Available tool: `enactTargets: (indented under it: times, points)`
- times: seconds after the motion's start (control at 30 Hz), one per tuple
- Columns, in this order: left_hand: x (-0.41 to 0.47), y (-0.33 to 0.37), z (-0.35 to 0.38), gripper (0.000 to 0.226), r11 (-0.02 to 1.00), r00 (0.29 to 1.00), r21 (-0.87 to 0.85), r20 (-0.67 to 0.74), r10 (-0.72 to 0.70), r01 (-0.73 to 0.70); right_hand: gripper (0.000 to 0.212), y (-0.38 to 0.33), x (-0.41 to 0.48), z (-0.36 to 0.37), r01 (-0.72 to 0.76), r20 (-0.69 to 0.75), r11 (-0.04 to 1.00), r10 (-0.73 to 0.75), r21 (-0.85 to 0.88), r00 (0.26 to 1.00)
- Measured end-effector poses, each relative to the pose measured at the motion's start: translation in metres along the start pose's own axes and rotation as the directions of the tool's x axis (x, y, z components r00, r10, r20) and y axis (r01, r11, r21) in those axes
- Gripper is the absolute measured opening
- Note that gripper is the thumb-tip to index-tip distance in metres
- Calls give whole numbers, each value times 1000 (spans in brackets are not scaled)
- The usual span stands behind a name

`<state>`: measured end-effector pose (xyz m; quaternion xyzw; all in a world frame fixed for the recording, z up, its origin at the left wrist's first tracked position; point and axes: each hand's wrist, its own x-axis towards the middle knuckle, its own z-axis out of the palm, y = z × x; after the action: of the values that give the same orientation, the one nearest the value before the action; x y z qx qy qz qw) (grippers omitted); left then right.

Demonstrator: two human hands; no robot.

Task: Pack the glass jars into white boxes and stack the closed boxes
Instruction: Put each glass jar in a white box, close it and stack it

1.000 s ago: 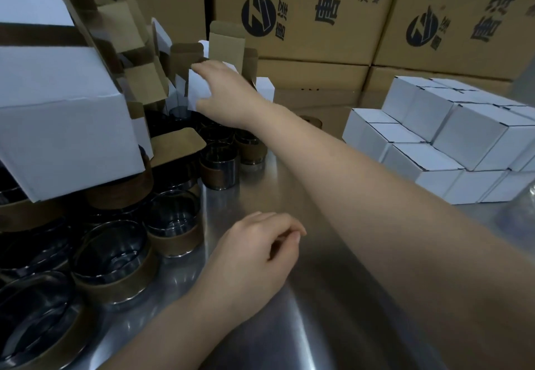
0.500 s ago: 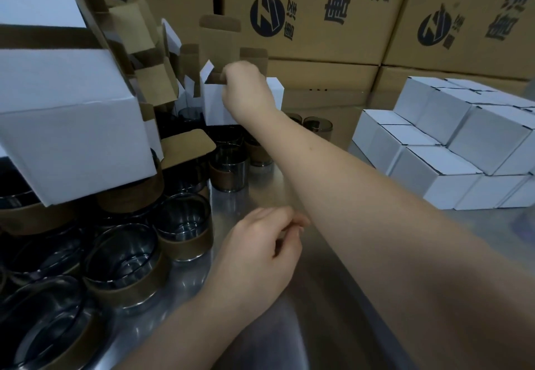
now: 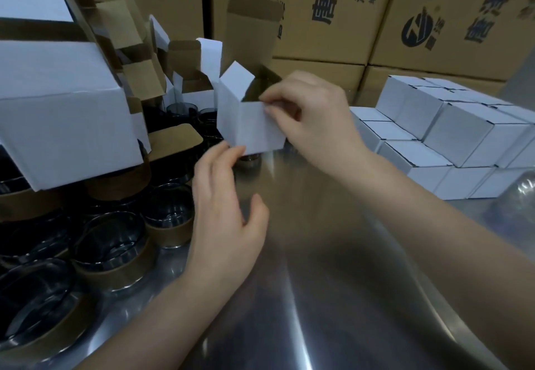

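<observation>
- Several brown cartons (image 3: 318,22) with dark printed logos wall off the back, stacked behind everything else.
- Your steel table (image 3: 333,254) runs from the near edge to those cartons, shiny and reflective.
- Closed white boxes (image 3: 451,138) sit stacked in tiers at your right, towards the table's far side.
- One big white box (image 3: 63,115) looms at your left, tilted over the jars.
- Glass jars (image 3: 113,248) with brown paper bands crowd the table's left side, upright, mouths up.
- At centre is the open white box (image 3: 249,126), its lid flap standing tall and its brown inside showing, with a jar partly hidden just below it.
- Your right hand (image 3: 312,117) pinches that box's near top edge between thumb and fingers.
- Your left hand (image 3: 225,210) is released, fingers straight, tips touching the box's lower left corner.
</observation>
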<state>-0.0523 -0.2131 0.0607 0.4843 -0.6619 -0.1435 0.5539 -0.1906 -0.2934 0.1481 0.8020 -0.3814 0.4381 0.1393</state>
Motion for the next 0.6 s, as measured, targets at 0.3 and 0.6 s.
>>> enactTargets:
  times: [0.3,0.6]
  points:
    - [-1,0,1,95,994,998,-103,56,-15,21,7,-10,-56,-35,82,159,992,-97,98,982]
    - [-2,-10,4,90,992,996,-118,79,-32,41,22,-9,-63,-29,-9,-40,957,22,291,999]
